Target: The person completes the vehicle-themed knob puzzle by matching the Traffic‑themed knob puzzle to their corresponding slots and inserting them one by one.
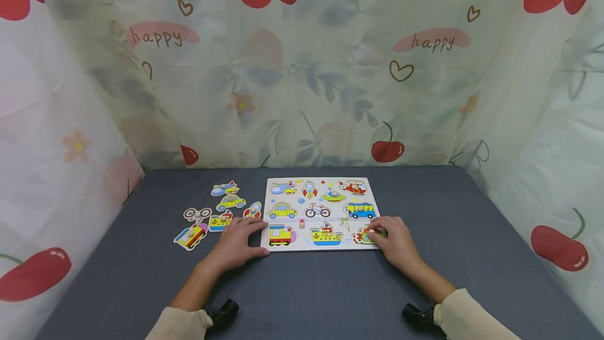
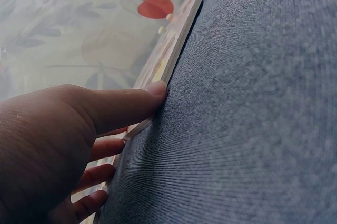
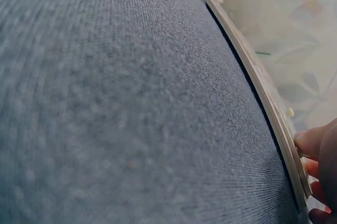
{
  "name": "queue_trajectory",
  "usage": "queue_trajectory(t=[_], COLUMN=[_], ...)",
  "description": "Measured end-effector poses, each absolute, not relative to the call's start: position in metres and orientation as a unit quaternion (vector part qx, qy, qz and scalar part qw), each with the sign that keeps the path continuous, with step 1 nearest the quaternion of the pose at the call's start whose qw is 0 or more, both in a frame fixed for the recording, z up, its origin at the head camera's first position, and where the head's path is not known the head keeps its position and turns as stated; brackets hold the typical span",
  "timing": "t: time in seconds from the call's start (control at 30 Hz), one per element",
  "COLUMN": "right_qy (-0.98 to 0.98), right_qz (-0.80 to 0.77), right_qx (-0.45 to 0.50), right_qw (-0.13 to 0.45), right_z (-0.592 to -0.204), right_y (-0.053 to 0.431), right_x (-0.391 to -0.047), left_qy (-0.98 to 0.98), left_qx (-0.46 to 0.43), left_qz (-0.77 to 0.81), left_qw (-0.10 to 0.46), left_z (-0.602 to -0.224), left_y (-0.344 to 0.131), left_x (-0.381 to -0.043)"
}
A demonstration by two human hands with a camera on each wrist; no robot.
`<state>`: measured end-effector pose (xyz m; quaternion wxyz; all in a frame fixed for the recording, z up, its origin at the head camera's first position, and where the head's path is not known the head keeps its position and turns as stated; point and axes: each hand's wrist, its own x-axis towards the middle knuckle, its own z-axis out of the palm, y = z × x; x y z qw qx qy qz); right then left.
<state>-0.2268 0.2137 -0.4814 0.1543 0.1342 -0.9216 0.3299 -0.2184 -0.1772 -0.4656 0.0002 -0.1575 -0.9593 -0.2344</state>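
A white wooden puzzle board (image 1: 302, 225) with printed vehicles lies on the dark table. My left hand (image 1: 234, 243) holds its near left corner; the left wrist view shows the thumb (image 2: 131, 105) at the corner and the other fingers along the side edge. At the near right corner my right hand (image 1: 396, 240) pinches a red and green puzzle piece (image 1: 360, 236), partly covered by the fingers. In the right wrist view, the thumb (image 3: 310, 141) is over the board edge (image 3: 266, 98). The piece's full picture is hidden.
Left of the board lie a plane piece (image 1: 225, 188), a car piece (image 1: 231, 202), a bicycle piece (image 1: 197, 214), a boat piece (image 1: 219, 221), a rocket piece (image 1: 252, 210) and a train piece (image 1: 191, 236). A printed curtain (image 1: 311, 93) surrounds the table's back and sides.
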Motion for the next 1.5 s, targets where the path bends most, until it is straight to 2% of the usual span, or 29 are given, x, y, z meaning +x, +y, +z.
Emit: queue_trajectory(t=[0.23, 0.77, 1.5], right_qy=[-0.923, -0.912, -0.909], right_qz=[0.331, 0.34, 0.345], right_qx=[0.128, 0.136, 0.149], right_qw=[0.15, 0.182, 0.178], right_z=[-0.4834, -0.4842, -0.4869], right_y=[0.2123, 0.2122, 0.2059], right_x=[-0.2269, -0.2268, -0.228], left_qy=[-0.959, -0.96, -0.961], left_qx=[-0.157, -0.155, -0.155], left_qz=[-0.234, -0.234, -0.229], left_qw=[-0.002, -0.007, -0.006], left_z=[-0.4664, -0.4657, -0.4677], left_y=[-0.178, -0.1775, -0.1779], left_x=[-0.219, -0.22, -0.2206])
